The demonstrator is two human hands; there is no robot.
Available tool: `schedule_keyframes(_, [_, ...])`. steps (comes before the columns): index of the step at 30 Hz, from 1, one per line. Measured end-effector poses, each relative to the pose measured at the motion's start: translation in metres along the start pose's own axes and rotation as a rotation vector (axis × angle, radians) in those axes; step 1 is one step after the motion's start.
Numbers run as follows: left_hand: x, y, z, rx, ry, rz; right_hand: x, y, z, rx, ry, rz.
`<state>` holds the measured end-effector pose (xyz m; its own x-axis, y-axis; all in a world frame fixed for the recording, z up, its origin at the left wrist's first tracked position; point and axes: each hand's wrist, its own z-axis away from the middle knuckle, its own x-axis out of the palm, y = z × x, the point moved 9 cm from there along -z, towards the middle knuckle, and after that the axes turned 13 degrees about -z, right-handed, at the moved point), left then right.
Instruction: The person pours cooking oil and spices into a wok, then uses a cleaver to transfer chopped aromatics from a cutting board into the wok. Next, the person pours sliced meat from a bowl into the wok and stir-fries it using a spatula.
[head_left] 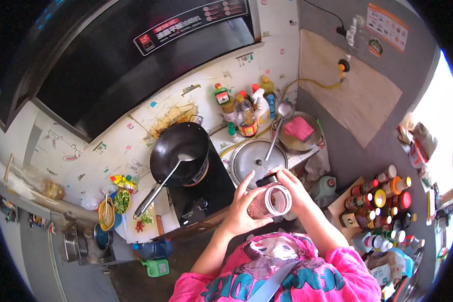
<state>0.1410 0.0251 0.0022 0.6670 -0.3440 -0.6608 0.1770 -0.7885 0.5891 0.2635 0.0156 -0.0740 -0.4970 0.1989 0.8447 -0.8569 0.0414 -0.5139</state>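
A clear jar [260,205] with pinkish-brown contents is tipped sideways in front of my chest, its round rim facing right. My left hand [241,211] is wrapped round the jar's body. Beside the rim, my right hand [293,189] has its fingers bent round a black lid-like piece [267,179], partly hidden by the fingers. Just beyond both hands stands a lidded metal pot [244,157]. On the black stove [191,199] to the left sits a black wok [173,151] with a metal spatula [161,187] resting in it.
Bottles [245,118] line the back wall. A ladle [276,133] lies across the pots beside a pink cloth [298,129]. Chopped greens [146,218] and bowls [106,213] are at left. Several seasoning jars [380,199] crowd the right; a green jug [157,268] stands low.
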Motion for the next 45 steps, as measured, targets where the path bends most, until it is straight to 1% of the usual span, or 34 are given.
schedule_keyframes(1, [0.005,-0.004,0.001,-0.006,-0.011,0.029,0.002,0.004,0.003,0.028,-0.01,-0.054])
schedule_keyframes(2, [0.007,-0.004,0.0,-0.005,-0.026,0.034,-0.001,0.005,0.004,0.035,0.025,-0.077])
schedule_keyframes(3, [0.008,-0.002,-0.001,0.004,-0.037,-0.019,-0.005,0.007,0.005,0.045,0.06,-0.102])
schedule_keyframes(4, [0.008,0.0,-0.002,0.013,-0.045,-0.072,-0.006,0.01,0.006,0.095,0.016,-0.13])
schedule_keyframes(5, [0.01,0.0,-0.001,0.014,-0.057,-0.071,-0.01,0.012,0.004,0.092,0.022,-0.139])
schedule_keyframes(7, [0.009,-0.004,0.001,-0.051,-0.025,-0.15,-0.018,0.019,-0.002,0.096,0.053,-0.241])
schedule_keyframes(8, [0.006,0.0,-0.002,-0.052,0.004,-0.144,-0.016,0.022,-0.001,0.128,0.004,-0.307])
schedule_keyframes(9, [0.007,0.002,-0.002,-0.051,-0.007,-0.145,-0.014,0.02,0.002,0.125,0.007,-0.317])
schedule_keyframes(11, [0.002,0.001,-0.001,-0.074,0.029,-0.388,-0.004,0.012,0.008,0.124,-0.013,-0.496])
schedule_keyframes(13, [-0.005,0.011,-0.007,0.012,0.106,-0.523,-0.005,0.009,0.012,0.096,-0.026,-0.636])
schedule_keyframes(15, [-0.008,0.022,-0.013,0.087,0.132,-0.727,-0.007,0.008,0.016,0.093,0.006,-0.727])
schedule_keyframes(19, [-0.006,0.035,-0.022,0.175,0.101,-0.893,-0.016,0.013,0.014,0.102,0.017,-0.819])
schedule_keyframes(23, [0.001,0.041,-0.026,0.202,0.052,-0.949,-0.016,0.01,0.015,0.091,-0.008,-0.827])
schedule_keyframes(25, [0.006,0.044,-0.029,0.214,0.033,-0.956,-0.008,0.006,0.018,0.112,-0.054,-0.872])
schedule_keyframes(28, [0.012,0.045,-0.033,0.225,0.022,-0.952,-0.012,0.005,0.016,0.114,-0.031,-0.881])
schedule_keyframes(31, [0.019,0.047,-0.036,0.268,0.01,-1.007,-0.017,0.005,0.016,0.122,-0.024,-0.889])
schedule_keyframes(33, [0.023,0.052,-0.036,0.343,0.004,-1.033,-0.02,0.006,0.015,0.13,-0.035,-0.891])
schedule_keyframes(36, [0.028,0.051,-0.039,0.322,-0.032,-1.032,-0.018,0.004,0.013,0.133,-0.091,-0.936])
schedule_keyframes(40, [0.029,0.056,-0.038,0.335,-0.005,-1.049,-0.02,-0.002,0.014,0.114,-0.045,-0.912])
schedule_keyframes(42, [0.026,0.061,-0.039,0.314,0.047,-1.096,-0.024,0.0,0.013,0.117,-0.023,-0.906])
schedule_keyframes(44, [0.027,0.059,-0.039,0.318,0.034,-1.099,-0.021,0.001,0.011,0.126,-0.136,-0.951])
schedule_keyframes(45, [0.029,0.059,-0.04,0.323,0.023,-1.104,-0.02,0.0,0.012,0.126,-0.136,-0.951])
